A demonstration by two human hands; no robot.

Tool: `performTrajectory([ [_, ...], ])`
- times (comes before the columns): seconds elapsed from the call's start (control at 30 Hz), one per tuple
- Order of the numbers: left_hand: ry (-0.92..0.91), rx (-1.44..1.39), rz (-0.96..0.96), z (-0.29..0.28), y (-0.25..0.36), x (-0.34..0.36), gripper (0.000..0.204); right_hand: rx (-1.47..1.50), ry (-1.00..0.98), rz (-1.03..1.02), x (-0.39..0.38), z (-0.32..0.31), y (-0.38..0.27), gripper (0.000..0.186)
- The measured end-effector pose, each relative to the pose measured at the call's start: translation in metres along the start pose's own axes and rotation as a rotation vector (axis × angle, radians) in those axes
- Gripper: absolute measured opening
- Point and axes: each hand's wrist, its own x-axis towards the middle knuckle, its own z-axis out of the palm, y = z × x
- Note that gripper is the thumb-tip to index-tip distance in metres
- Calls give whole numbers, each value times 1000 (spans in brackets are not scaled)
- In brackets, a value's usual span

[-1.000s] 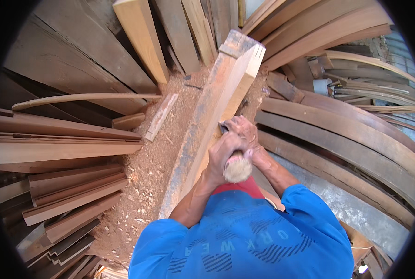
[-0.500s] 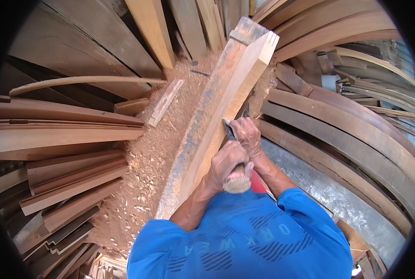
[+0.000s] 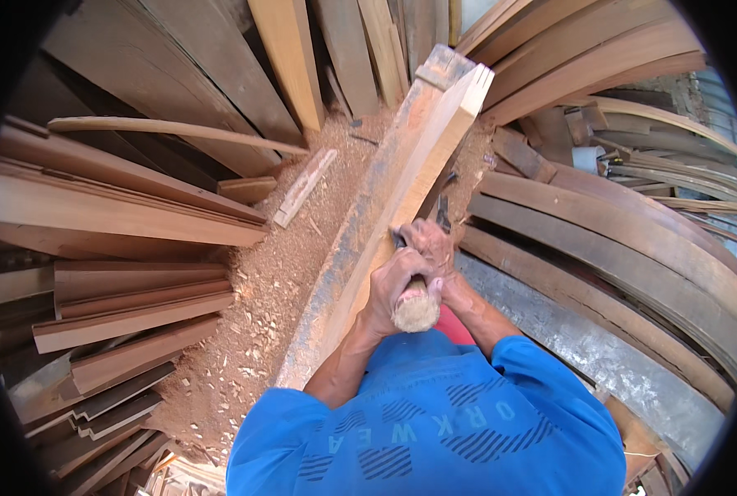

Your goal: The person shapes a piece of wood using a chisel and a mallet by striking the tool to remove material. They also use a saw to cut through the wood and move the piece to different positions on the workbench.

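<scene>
A pale timber (image 3: pixel 435 149) with slots cut in its far end lies along a weathered beam (image 3: pixel 335 256) running away from me. My left hand (image 3: pixel 388 289) is closed round the thick wooden handle of a chisel-like tool (image 3: pixel 416 311), whose worn butt points at my body. Just beyond it, my right hand (image 3: pixel 430 248) is closed on the tool's dark blade (image 3: pixel 398 239), held against the pale timber's side. The cutting edge is too small to make out.
Stacked boards (image 3: pixel 121 207) crowd the left and curved planks (image 3: pixel 600 248) the right. A loose short batten (image 3: pixel 305 186) lies on sawdust and shavings (image 3: pixel 244 339) left of the beam. A grey metal surface (image 3: pixel 542 306) shows at lower right, a white container (image 3: pixel 587 159) farther back.
The whole view has shifted slightly. Both hands have moved a little with the tool, keeping their grip and staying against the pale timber.
</scene>
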Motion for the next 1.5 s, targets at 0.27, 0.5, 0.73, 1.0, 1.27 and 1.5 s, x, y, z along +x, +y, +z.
performTrajectory([
  [0.27, -70, 469, -92, -25, 33, 2, 79, 246, 196, 86, -19, -67, 16, 20],
  [0.5, -477, 988, -610, -21, -9, -73, 87, 172, 69, 177, 40, -103, 71, 30],
  [0.73, -235, 1166, -534, 26, -78, -93, 64, 120, -143, 1, 89, -101, 96, 37],
  [1.0, 222, 1518, -478, 111, -105, -78, 69, 107, -231, -356, 148, -105, 70, 47],
  [1.27, -199, 1123, -348, 121, -80, -65, 74, 100, -339, -449, 149, -101, 33, 43],
  [1.5, 370, 1171, -388, 89, -42, -92, 73, 456, -310, -587, 137, -124, 11, 35],
])
